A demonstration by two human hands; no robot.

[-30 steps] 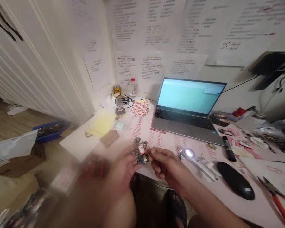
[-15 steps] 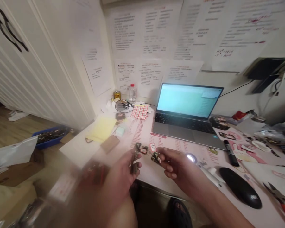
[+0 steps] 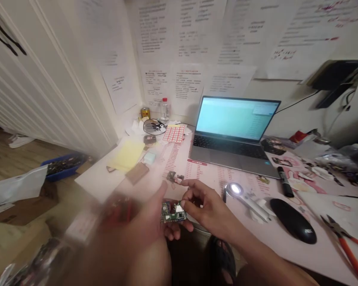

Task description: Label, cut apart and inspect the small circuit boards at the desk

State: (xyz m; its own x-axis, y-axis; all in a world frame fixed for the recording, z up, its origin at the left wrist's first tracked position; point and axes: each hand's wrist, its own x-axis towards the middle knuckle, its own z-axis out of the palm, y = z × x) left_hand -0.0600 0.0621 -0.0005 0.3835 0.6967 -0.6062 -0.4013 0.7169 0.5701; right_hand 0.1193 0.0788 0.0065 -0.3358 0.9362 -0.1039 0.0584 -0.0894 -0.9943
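My left hand (image 3: pixel 155 222) holds a small green circuit board (image 3: pixel 173 213) flat on its curled fingers just in front of the desk's near edge. My right hand (image 3: pixel 204 208) pinches the board's right end, thumb and forefinger closed on it. A second small circuit board (image 3: pixel 173 177) lies on the desk just beyond both hands. A blurred clear bag with dark parts covers the lower left, over my left forearm.
An open laptop (image 3: pixel 235 135) stands behind the hands. To the right lie a lit white torch (image 3: pixel 244 196), a black mouse (image 3: pixel 292 225), a black marker (image 3: pixel 284 181) and orange-handled pliers (image 3: pixel 343 242). A yellow pad (image 3: pixel 127 155), a bottle (image 3: pixel 165 110) and a can (image 3: pixel 145 113) sit at the back left.
My hands were apart half a second ago, each near a board piece on the desk. Now they have pulled back toward me and meet on one green board.
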